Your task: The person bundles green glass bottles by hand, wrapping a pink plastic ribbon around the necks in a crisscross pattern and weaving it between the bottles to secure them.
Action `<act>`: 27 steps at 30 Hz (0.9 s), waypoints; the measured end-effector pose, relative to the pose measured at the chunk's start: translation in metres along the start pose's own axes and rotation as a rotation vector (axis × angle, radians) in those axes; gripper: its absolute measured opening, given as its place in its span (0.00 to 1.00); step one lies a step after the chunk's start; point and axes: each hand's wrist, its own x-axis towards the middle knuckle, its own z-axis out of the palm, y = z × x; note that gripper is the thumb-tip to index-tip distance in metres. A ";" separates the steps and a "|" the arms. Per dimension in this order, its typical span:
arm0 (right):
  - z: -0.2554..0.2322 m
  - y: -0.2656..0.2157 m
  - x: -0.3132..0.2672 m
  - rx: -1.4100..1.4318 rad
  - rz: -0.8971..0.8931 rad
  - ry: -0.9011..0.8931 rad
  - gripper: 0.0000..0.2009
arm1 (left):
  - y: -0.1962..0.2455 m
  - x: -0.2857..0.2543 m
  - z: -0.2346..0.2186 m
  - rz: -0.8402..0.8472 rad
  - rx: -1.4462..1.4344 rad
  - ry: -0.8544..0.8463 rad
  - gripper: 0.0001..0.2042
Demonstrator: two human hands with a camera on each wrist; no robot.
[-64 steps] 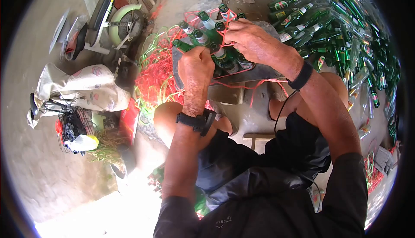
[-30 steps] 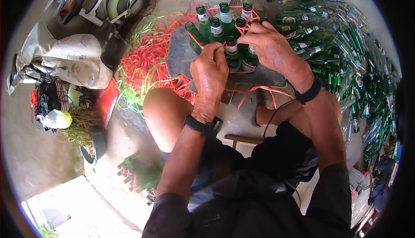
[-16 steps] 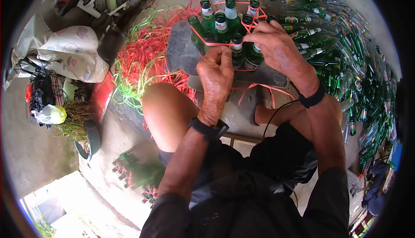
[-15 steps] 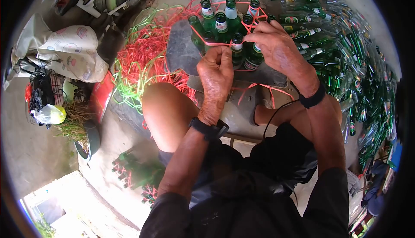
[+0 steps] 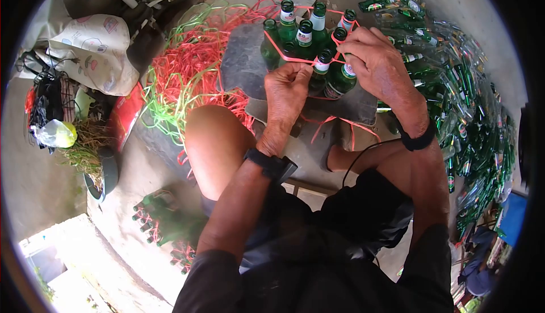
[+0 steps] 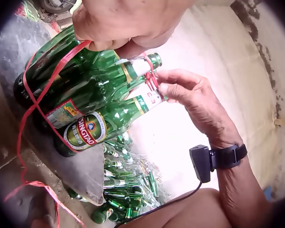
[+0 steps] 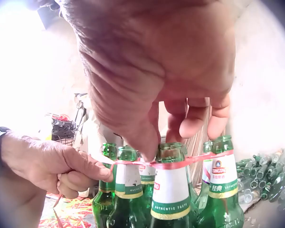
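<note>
A cluster of green beer bottles [image 5: 305,36] stands upright on a dark slab [image 5: 241,57]. A red plastic strap [image 7: 173,165] runs round their necks, and another loop circles the bodies low down. My left hand [image 5: 285,92] pinches the strap between thumb and forefinger at the near side of the cluster. Over the right-hand necks, my right hand [image 5: 379,66] holds the strap with thumb and forefinger, beside a twisted red bit in the left wrist view. Its other fingers reach past the bottle mouth in the right wrist view. Loose strap ends [image 6: 23,142] hang off the front.
A tangled heap of red and green straps [image 5: 187,69] lies left of the slab. To the right, a large pile of bottles [image 5: 454,86] covers the floor. Tied bottle bundles [image 5: 170,219] sit near the left knee. A white sack [image 5: 93,51] and scooter parts stand further left.
The left hand has moved rightward along the near row of necks, drawing the strap straight there. The right hand stays by the right-hand necks. The head view has shifted, moving the bottles rightward in it.
</note>
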 end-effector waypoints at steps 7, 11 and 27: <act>0.012 -0.015 0.038 0.096 -0.077 -0.189 0.09 | -0.015 0.003 0.003 -0.060 0.090 0.114 0.10; 0.022 -0.008 0.058 0.020 -0.092 -0.432 0.10 | -0.004 0.002 0.004 -0.108 0.202 0.172 0.12; 0.023 -0.008 0.098 0.016 -0.090 -0.979 0.08 | -0.003 -0.003 0.009 -0.028 0.265 0.214 0.19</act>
